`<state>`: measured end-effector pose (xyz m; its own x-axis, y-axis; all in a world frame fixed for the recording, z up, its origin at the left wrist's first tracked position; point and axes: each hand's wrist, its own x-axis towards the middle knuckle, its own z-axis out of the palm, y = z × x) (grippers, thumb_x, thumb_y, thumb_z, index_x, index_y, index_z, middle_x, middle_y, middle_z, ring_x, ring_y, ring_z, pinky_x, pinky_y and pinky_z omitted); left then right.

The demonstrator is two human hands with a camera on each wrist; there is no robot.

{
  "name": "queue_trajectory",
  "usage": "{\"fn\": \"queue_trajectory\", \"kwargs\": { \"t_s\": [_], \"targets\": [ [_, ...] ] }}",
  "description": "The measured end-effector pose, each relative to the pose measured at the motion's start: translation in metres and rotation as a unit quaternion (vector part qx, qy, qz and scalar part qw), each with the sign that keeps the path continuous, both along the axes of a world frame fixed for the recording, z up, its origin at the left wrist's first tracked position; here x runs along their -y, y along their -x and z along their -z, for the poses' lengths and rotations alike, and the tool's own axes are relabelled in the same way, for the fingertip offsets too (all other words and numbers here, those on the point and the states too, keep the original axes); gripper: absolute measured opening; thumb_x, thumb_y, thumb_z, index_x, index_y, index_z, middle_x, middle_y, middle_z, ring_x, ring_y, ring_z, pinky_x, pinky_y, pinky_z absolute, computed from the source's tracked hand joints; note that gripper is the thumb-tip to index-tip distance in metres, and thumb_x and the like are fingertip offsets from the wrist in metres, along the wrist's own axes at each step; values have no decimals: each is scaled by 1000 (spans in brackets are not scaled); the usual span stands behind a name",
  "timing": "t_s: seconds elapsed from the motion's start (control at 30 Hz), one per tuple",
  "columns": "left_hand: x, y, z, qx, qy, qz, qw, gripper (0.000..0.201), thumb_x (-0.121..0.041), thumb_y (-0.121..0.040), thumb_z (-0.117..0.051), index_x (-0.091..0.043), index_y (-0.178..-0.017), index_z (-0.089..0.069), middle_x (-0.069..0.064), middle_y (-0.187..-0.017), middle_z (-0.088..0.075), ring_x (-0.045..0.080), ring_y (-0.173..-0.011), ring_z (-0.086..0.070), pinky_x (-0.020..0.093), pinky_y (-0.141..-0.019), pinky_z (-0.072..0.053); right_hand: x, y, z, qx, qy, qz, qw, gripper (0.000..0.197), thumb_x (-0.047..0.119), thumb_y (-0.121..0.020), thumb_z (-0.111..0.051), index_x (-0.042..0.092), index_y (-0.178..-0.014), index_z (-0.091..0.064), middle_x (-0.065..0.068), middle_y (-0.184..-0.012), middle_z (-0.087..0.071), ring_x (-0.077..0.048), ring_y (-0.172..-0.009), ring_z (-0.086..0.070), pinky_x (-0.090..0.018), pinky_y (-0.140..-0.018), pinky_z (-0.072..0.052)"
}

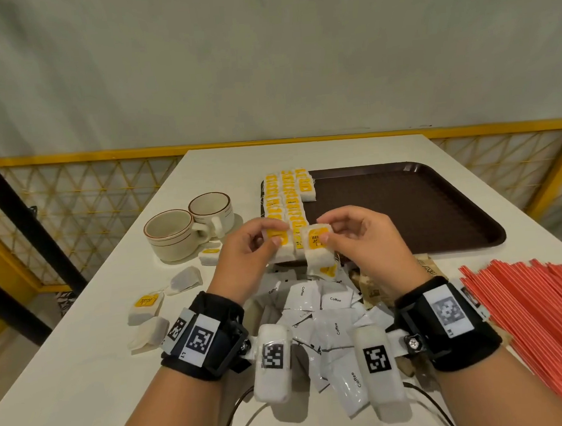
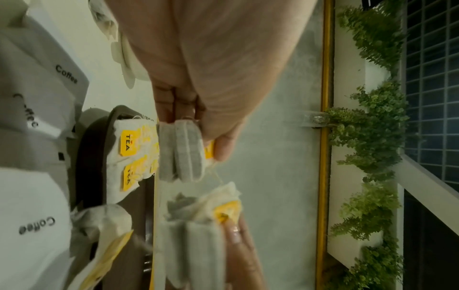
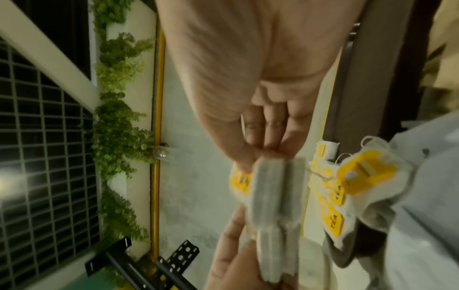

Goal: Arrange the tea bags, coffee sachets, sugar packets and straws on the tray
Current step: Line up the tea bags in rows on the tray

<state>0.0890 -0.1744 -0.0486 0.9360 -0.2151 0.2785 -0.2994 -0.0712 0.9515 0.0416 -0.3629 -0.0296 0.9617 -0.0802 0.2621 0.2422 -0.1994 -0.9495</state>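
Note:
My left hand [image 1: 271, 234] pinches a white tea bag with a yellow tag [image 1: 280, 244] over the near left corner of the brown tray [image 1: 404, 212]. My right hand [image 1: 328, 234] pinches a second tea bag [image 1: 318, 245] beside it, with another bag hanging below. Rows of tea bags [image 1: 285, 196] lie along the tray's left side. In the left wrist view my fingers [image 2: 174, 113] and thumb grip the bag [image 2: 181, 153]. In the right wrist view the held bag [image 3: 275, 186] looks blurred. Coffee sachets [image 1: 318, 309] are piled between my wrists, and red straws [image 1: 526, 313] lie at the right.
Two cream cups [image 1: 175, 232] [image 1: 212, 210] stand left of the tray. Loose tea bags [image 1: 147, 306] [image 1: 185, 279] lie on the white table at the left. Brown packets [image 1: 427, 266] sit near the tray's front edge. The tray's right part is bare.

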Motion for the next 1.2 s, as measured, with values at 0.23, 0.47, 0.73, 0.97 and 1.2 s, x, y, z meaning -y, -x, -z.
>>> {"fn": "queue_trajectory", "kwargs": {
  "t_s": [0.23, 0.47, 0.73, 0.97, 1.2],
  "targets": [
    [2, 4, -4, -25, 20, 13, 999, 44, 10, -78, -67, -15, -113, -60, 2, -72, -70, 18, -71, -64, 24, -68, -54, -15, 4, 2, -71, -107, -115, 985, 25, -5, -80, -68, 8, -101, -67, -11, -88, -70, -14, -75, -67, -19, -59, -52],
    [4, 8, -7, -28, 38, 41, 998, 37, 10, -79, -66, -15, -107, -62, 4, -72, -73, 13, -71, -67, 24, -72, -52, -18, -3, 12, -66, -80, -38, 994, 28, -1, -83, -69, 13, -107, -68, -13, -94, -64, -22, -81, -60, -30, -77, -57],
    [7, 11, -9, -33, 53, 59, 996, 30, 9, -83, -62, -10, -105, -63, 5, -71, -72, 10, -69, -66, 19, -69, -51, -13, -3, 11, -67, -26, -13, 997, 15, 8, -83, -72, 8, -97, -68, -12, -90, -68, -16, -79, -62, -25, -70, -53],
    [9, 12, -8, -67, 42, 71, 994, 34, 5, -78, -70, -13, -106, -63, 3, -73, -70, 17, -71, -64, 25, -73, -54, -11, -4, 13, -74, -31, -23, 997, 11, 3, -83, -71, 8, -93, -69, -7, -81, -68, -15, -74, -63, -27, -70, -54],
    [-8, 2, -7, -108, 66, 26, 992, 33, 6, -76, -71, -11, -103, -64, 0, -67, -68, 11, -68, -64, 18, -69, -51, 9, -12, -11, -116, -45, 4, 992, 13, 5, -84, -69, 13, -94, -71, 1, -79, -68, -10, -75, -62, -18, -65, -52]
  ]
}}
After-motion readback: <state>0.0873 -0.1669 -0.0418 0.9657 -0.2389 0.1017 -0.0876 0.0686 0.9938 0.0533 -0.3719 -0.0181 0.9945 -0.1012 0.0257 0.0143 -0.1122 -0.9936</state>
